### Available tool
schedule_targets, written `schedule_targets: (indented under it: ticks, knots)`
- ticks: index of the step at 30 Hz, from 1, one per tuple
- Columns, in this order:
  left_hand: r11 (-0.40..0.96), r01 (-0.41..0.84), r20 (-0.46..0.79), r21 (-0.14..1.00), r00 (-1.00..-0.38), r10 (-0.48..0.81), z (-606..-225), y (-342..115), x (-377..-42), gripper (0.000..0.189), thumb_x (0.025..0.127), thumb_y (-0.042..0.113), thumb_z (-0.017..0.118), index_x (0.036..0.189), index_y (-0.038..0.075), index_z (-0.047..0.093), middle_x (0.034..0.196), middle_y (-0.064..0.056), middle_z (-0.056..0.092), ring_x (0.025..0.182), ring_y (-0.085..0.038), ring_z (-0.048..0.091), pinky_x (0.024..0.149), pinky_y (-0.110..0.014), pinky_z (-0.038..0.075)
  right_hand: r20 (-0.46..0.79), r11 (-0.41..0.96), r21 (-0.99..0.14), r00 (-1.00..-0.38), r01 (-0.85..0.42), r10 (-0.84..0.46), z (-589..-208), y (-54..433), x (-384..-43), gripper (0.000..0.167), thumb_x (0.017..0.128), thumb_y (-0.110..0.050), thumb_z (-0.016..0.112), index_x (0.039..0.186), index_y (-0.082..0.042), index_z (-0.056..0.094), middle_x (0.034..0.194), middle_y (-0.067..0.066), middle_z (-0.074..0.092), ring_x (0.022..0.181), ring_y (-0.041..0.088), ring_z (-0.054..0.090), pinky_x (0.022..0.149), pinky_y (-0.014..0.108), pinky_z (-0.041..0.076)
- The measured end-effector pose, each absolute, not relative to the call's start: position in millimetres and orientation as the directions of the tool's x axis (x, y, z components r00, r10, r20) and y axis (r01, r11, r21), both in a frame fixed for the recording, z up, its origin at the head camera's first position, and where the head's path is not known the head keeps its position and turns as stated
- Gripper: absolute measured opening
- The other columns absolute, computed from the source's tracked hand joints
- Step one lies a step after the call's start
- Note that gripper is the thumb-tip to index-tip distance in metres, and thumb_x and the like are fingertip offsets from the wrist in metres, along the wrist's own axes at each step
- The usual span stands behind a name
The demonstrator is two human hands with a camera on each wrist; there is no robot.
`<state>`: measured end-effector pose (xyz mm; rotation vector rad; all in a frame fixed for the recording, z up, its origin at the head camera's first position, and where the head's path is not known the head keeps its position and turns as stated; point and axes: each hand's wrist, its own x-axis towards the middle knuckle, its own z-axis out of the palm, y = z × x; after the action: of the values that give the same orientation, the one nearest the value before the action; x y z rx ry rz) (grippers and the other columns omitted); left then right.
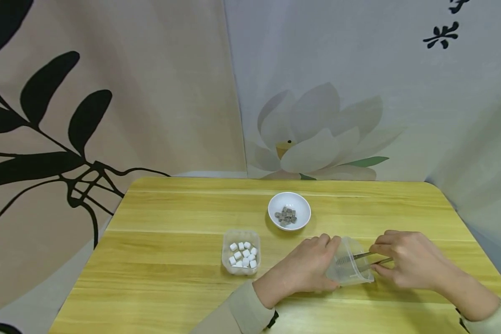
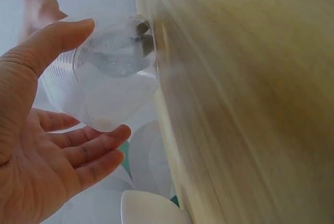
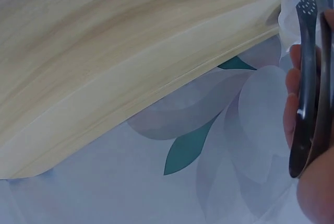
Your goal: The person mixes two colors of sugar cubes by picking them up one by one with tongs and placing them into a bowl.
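Note:
My left hand (image 1: 305,268) grips a clear plastic cup (image 1: 343,273) round its base, thumb on one side and fingers on the other. The cup lies tipped over on the table, its mouth facing right. In my right hand (image 1: 411,260) is a pair of metal tongs (image 3: 309,72), pinched between thumb and fingers. Their tips reach inside the cup through its mouth; one tip shows small holes in the right wrist view. A few dark pieces (image 2: 146,44) show through the cup wall in the left wrist view, low against the table side.
A white bowl (image 1: 289,198) with several grey-brown chunks (image 1: 285,216) stands behind the hands on the wooden table (image 1: 158,260). Left of my left hand sits a clear square tub (image 1: 240,235) holding several white cubes (image 1: 246,253). A printed curtain (image 1: 171,93) hangs behind the table.

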<state>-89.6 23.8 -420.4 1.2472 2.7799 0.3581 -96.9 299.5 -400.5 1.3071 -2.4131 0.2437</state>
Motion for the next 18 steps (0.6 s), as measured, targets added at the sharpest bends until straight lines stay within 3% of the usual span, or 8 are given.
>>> schedule_targets:
  ticks: [6, 10, 13, 18]
  knots:
    - [0.637, 0.733, 0.039, 0.237, -0.663, 0.748, -422, 24, -90, 0.091, 0.079, 0.056, 0.087, 0.144, 0.008, 0.046, 0.113, 0.002, 0.056, 0.094, -0.005, 0.053, 0.092, -0.022, 0.048, 0.425, 0.541, 0.008, -0.487, -0.841, -0.763, -403, 297, -98, 0.026, 0.088, -0.042, 0.077, 0.079, -0.017, 0.078, 0.077, -0.01, 0.068, 0.064, 0.0, 0.054, 0.049, 0.018, 0.044]
    - [0.634, 0.738, 0.044, 0.231, -0.659, 0.751, -422, 23, -90, 0.09, 0.079, 0.056, 0.087, 0.143, 0.008, 0.047, 0.11, 0.003, 0.055, 0.091, -0.005, 0.051, 0.091, -0.021, 0.047, 0.461, 0.567, -0.011, -0.507, -0.824, -0.728, -404, 299, -96, 0.049, 0.103, -0.056, 0.056, 0.078, -0.02, 0.076, 0.076, -0.013, 0.067, 0.063, -0.002, 0.053, 0.048, 0.017, 0.042]
    - [0.633, 0.739, 0.045, 0.229, -0.658, 0.752, -423, 24, -91, 0.088, 0.079, 0.056, 0.087, 0.141, 0.008, 0.047, 0.108, 0.004, 0.054, 0.088, -0.005, 0.049, 0.088, -0.021, 0.047, 0.504, 0.599, -0.036, -0.532, -0.8, -0.68, -405, 302, -94, 0.058, 0.105, -0.061, 0.043, 0.078, -0.022, 0.076, 0.076, -0.014, 0.066, 0.062, -0.002, 0.054, 0.047, 0.016, 0.041]
    - [0.639, 0.733, 0.038, 0.235, -0.664, 0.747, -422, 24, -91, 0.087, 0.079, 0.056, 0.087, 0.14, 0.009, 0.047, 0.106, 0.004, 0.053, 0.086, -0.005, 0.048, 0.086, -0.021, 0.046, 0.565, 0.632, -0.088, -0.561, -0.77, -0.605, -404, 313, -91, 0.054, 0.103, -0.064, 0.05, 0.08, -0.024, 0.078, 0.078, -0.012, 0.069, 0.06, 0.002, 0.06, 0.048, 0.018, 0.044]
